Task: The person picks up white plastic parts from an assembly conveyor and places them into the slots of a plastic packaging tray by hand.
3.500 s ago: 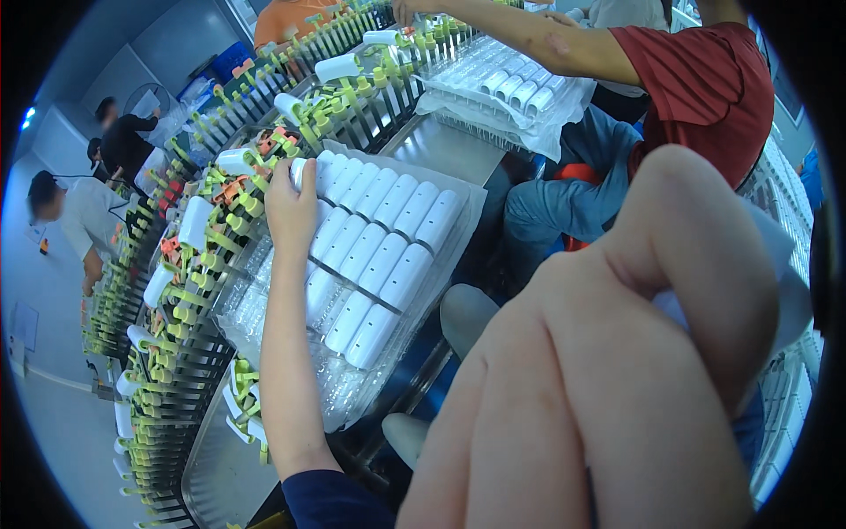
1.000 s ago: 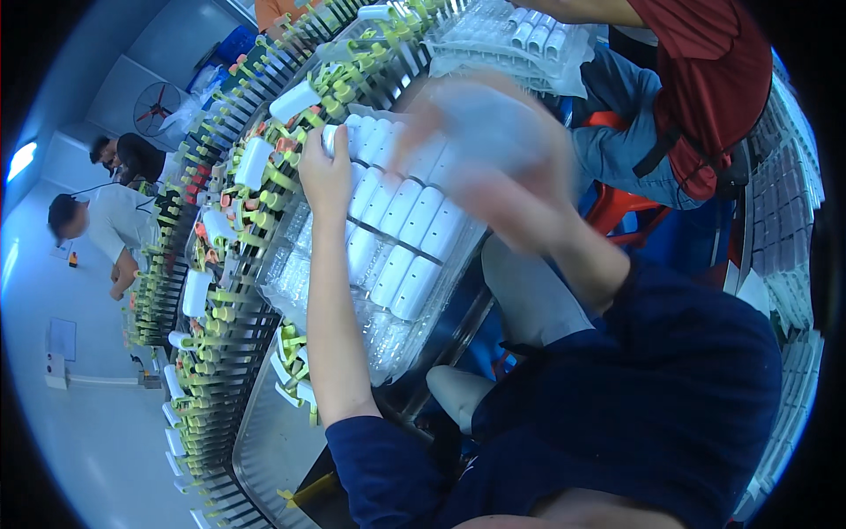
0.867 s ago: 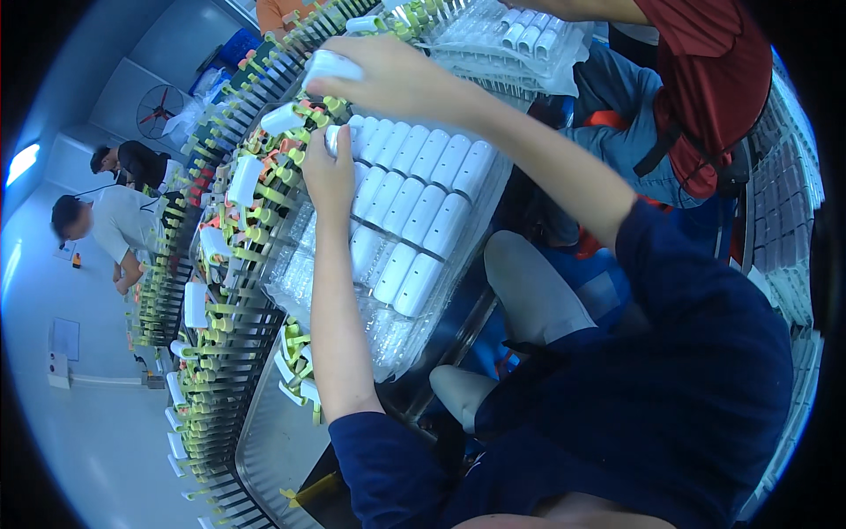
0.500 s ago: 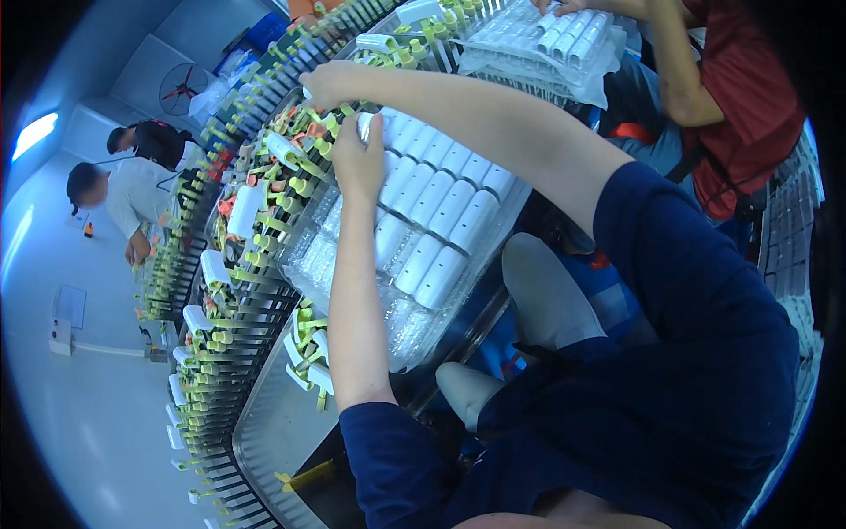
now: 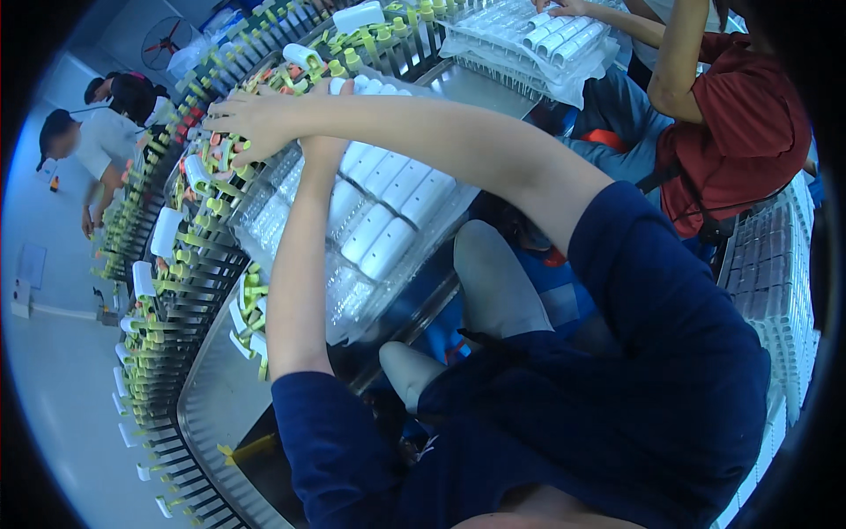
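My right hand (image 5: 256,123) is over the yellow-green and orange clips (image 5: 231,150) on the conveyor, its fingers spread and no object visible in them. My right forearm crosses over my left hand (image 5: 324,148). Only the wrist side of that hand and some fingertips beyond the forearm show. A small white piece (image 5: 337,85) is beside those fingertips, and I cannot tell whether it is gripped. Below lies a clear plastic tray with rows of white rounded casings (image 5: 388,238), each marked with small dark holes.
A curved conveyor (image 5: 189,304) with black slats carries clips and white casings (image 5: 166,231). Bubble wrap (image 5: 352,304) edges the tray. At the right, a person in a red shirt (image 5: 749,115) handles white casings on another stack of trays (image 5: 502,57). More stacked trays (image 5: 767,256) stand at far right.
My right hand has moved left and nearer over the clips, its fingers now spread. My left hand, earlier visible holding a white casing, is now mostly behind my right forearm. The whole view has shifted.
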`<action>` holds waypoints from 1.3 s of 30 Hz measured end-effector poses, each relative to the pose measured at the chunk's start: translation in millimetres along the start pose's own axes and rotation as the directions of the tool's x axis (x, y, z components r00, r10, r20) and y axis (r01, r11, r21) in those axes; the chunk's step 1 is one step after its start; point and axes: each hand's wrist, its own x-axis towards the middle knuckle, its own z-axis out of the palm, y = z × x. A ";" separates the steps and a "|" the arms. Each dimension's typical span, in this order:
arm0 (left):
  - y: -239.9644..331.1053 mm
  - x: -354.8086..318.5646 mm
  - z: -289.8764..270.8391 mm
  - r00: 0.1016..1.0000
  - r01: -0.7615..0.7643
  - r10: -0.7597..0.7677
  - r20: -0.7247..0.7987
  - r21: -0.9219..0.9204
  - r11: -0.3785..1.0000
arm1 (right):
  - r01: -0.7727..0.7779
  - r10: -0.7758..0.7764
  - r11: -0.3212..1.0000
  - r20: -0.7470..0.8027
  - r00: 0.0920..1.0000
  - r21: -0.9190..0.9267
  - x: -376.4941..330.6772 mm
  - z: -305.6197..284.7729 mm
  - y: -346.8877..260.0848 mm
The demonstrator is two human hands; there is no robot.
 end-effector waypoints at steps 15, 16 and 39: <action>50.3 -71.6 -165.4 0.929 0.043 -0.194 0.316 0.428 0.903 | 0.288 -0.146 0.892 -0.381 0.913 0.348 -225.3 -311.6 -152.1; 39.0 -79.5 -166.9 0.927 0.036 -0.192 0.323 0.432 0.901 | 0.291 -0.133 0.886 -0.404 0.905 0.361 -224.8 -311.7 -158.8; 6.1 -132.4 -145.7 0.944 0.318 -0.328 0.017 0.210 0.925 | 0.825 -0.066 0.419 -0.894 0.443 0.378 -166.7 -244.5 -192.4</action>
